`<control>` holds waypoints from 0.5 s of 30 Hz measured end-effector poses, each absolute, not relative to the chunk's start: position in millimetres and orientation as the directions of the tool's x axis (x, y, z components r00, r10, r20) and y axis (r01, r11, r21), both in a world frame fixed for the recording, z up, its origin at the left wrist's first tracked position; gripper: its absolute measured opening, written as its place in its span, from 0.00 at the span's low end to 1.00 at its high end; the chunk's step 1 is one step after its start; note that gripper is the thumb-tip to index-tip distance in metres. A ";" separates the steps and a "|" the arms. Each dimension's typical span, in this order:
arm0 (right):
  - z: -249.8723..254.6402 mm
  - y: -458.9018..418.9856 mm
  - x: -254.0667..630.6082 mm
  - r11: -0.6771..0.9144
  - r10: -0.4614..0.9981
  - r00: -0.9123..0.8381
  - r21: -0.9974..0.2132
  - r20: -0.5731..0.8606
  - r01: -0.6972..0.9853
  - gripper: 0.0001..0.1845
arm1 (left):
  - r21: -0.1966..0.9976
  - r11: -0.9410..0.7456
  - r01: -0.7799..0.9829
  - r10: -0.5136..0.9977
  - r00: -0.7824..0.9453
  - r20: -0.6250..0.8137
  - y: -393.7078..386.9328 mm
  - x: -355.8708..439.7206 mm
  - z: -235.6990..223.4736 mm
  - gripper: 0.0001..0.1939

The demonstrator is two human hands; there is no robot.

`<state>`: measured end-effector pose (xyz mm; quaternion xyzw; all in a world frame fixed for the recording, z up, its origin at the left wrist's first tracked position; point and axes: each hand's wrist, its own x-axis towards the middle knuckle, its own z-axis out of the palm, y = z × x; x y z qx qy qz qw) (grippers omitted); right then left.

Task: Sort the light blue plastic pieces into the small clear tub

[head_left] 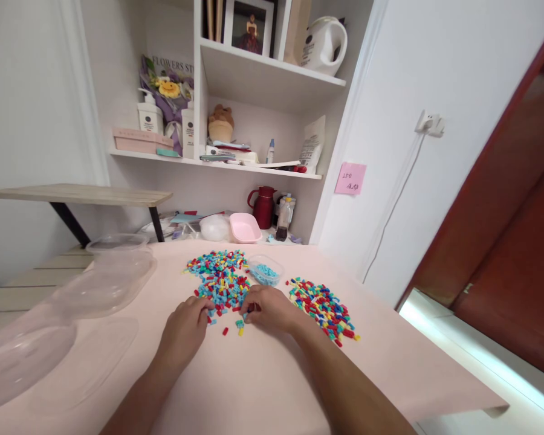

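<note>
A mixed pile of small plastic pieces is spread just beyond and between the two hands, its near edge apparently touched by both. The right hand is held with its fingers curled and thumb close to the fingertips; whether a piece is pinched there cannot be told. The left hand is half curled, its fingertips set at the pile's near left edge; whether anything is gripped cannot be told either. A clear tub, partly filled with light blue pieces, is placed just beyond the knuckles of the right hand, so the right is much the nearer. Its long axis seems to be slanted away and leftward from that hand. A second pile is laid to the right of the right hand. A red piece and a yellow piece are seen loose between the hands, nearer than the first pile.
</note>
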<state>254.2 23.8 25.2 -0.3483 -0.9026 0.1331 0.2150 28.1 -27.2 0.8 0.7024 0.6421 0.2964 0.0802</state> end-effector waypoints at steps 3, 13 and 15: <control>28.9 29.1 255.6 0.713 0.700 -0.594 -0.438 0.395 0.548 0.09 | 0.496 -0.174 0.850 0.945 0.004 0.326 -26.7 27.3 0.1 0.16; 35.4 65.5 287.5 0.523 0.745 0.030 -0.611 0.667 0.594 0.17 | 0.507 -0.171 0.845 0.944 -0.007 0.329 -24.6 26.3 0.6 0.16; 35.6 61.7 289.7 0.522 0.765 0.053 -0.667 0.641 0.532 0.17 | 0.508 -0.165 0.846 0.945 -0.012 0.327 -24.5 26.7 1.1 0.15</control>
